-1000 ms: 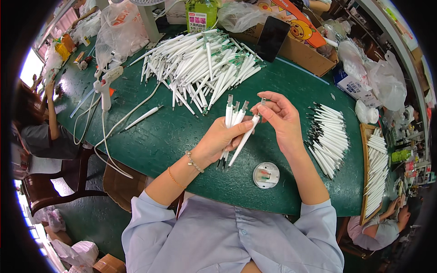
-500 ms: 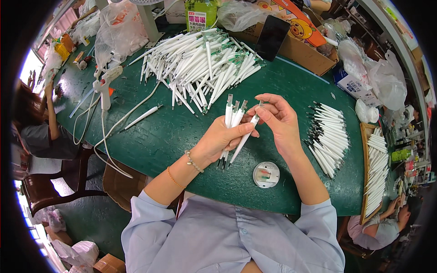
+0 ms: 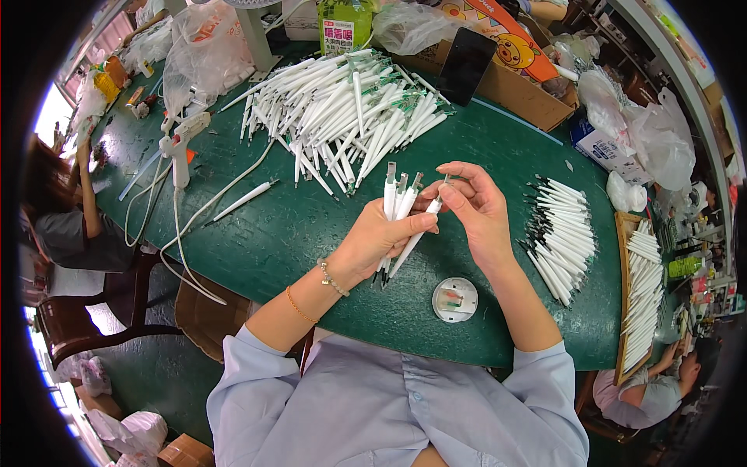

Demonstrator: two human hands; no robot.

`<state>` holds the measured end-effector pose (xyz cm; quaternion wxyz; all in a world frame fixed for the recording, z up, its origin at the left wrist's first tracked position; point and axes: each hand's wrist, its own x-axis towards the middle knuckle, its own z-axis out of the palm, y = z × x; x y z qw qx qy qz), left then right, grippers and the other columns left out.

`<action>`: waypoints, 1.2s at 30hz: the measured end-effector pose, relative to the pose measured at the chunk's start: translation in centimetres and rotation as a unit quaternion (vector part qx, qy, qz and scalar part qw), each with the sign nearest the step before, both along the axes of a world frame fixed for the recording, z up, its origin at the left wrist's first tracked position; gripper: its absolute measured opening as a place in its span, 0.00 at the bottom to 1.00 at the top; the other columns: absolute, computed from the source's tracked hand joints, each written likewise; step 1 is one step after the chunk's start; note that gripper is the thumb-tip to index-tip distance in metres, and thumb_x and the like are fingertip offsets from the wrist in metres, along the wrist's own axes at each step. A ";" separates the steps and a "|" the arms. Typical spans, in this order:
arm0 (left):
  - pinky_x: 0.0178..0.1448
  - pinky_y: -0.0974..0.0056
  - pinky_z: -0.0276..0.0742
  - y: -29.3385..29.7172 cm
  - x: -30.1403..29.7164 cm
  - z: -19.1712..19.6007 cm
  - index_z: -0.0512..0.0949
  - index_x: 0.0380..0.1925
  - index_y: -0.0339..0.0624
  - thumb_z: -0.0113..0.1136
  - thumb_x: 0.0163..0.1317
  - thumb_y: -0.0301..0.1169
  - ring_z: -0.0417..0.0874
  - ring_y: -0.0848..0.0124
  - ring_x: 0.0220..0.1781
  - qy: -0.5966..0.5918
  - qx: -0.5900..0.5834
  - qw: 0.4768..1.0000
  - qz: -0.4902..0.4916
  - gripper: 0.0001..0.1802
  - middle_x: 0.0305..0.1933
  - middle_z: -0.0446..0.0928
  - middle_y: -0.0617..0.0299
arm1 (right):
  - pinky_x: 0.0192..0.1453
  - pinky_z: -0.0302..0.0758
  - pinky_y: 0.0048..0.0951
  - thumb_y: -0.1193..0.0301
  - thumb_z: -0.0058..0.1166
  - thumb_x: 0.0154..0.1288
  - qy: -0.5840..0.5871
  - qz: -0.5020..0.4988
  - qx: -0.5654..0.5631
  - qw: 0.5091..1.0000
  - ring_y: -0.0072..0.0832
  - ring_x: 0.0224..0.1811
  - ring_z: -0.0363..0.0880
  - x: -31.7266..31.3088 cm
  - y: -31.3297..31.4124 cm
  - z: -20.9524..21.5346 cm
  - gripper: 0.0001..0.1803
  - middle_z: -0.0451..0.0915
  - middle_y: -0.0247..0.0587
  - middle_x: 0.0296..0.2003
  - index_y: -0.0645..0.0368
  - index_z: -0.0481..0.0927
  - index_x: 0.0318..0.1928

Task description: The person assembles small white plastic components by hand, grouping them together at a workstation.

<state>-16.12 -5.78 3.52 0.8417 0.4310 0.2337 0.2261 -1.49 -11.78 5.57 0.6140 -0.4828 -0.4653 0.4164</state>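
My left hand (image 3: 377, 240) is closed round a small bunch of slim white pen-shaped sticks (image 3: 405, 204). They have clear flat ends at the top and dark tips below. One more white stick (image 3: 414, 241) slants between my two hands, its lower part under the left thumb. At its upper end, the thumb and fingers of my right hand (image 3: 484, 218) are pinched together around a small narrow tip. Below the hands lies a round white dish (image 3: 455, 300) with a small reddish and green piece in it.
A large heap of white sticks with green-tinted ends (image 3: 334, 109) covers the back. Several dark-tipped sticks (image 3: 564, 237) lie right, beside a filled wooden tray (image 3: 622, 311). At left are a glue gun (image 3: 179, 148), its cable and a single stick (image 3: 241, 202). A phone (image 3: 465, 66) leans on a cardboard box (image 3: 521, 101).
The slanted stick has shifted slightly down and to the left between my hands. My right fingers stay pinched at its upper end, and the bunch in my left hand has barely moved.
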 end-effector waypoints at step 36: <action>0.17 0.82 0.53 0.7 -0.6 0.1 0.71 0.43 0.34 0.58 0.54 0.31 0.63 0.88 0.17 -0.016 0.001 1.000 0.026 0.17 0.28 0.74 0.66 | 0.44 0.69 0.24 0.62 0.38 0.66 0.076 0.063 0.058 0.993 0.25 0.46 0.72 -0.1 1.3 -2.5 0.18 0.74 0.44 0.43 0.61 0.66 0.50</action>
